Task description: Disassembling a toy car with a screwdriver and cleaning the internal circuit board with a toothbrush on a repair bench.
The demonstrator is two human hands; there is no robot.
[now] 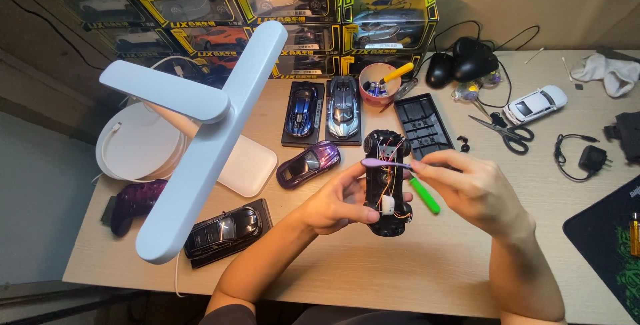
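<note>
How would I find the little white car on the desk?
Look at the far right side of the wooden desk, past the black scissors. The white car sits there alone, angled. It's the only white one; the others are blue, silver, purple or black.

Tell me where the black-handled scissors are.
In the head view, the black-handled scissors lie on the wooden desk at right, just below the white model car and right of the black plastic tray.

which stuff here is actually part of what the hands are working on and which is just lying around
In use:
- left hand holding the opened black car chassis
- right hand with a purple tool and green-handled screwdriver

Lying about:
- scissors
- white model car
- purple car body
- computer mice
- desk lamp
</note>
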